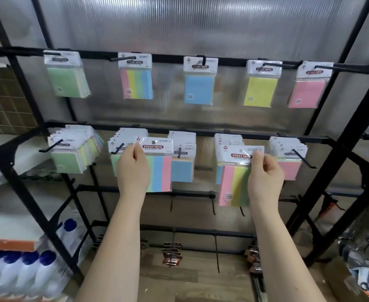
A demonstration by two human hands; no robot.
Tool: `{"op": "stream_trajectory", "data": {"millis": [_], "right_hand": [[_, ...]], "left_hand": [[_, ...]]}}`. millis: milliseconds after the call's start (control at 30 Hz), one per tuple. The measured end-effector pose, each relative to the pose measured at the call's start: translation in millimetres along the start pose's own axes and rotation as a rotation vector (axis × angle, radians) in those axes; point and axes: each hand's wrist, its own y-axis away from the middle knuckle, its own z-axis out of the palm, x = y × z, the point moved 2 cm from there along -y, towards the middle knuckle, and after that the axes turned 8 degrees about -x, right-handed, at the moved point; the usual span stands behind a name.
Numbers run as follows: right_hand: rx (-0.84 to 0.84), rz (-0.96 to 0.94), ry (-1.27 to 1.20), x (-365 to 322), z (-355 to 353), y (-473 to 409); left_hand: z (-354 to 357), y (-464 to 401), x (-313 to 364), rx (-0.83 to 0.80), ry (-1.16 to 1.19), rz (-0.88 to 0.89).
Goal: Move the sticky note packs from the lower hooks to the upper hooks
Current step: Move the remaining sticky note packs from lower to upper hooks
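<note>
I am wearing the one camera on my head, and it is facing forward and slightly up at a black display rack from close range. Its wide lens is bending the rack's posts outward at the edges. My forearms are reaching in from the bottom, so my left hand and right hand are sitting mid-frame, with the floor showing far below.
</note>
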Motion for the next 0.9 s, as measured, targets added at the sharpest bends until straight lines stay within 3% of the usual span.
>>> {"op": "stream_trajectory", "data": {"millis": [467, 700, 900], "right_hand": [[-0.173, -0.148, -0.057, -28.6, 111.3, 13.5], [-0.166, -0.227, -0.211, -62.8, 182.6, -1.6], [-0.141, -0.373, -0.288, -94.1, 229.7, -20.1]], "left_hand": [[-98.7, -42.4, -49.6, 0.265, -0.118, -0.111], [-124.7, -100.4, -81.1, 0.280, -0.159, -0.185], [-138.2, -165.5, -75.6, 0.359, -0.155, -0.069]]}}
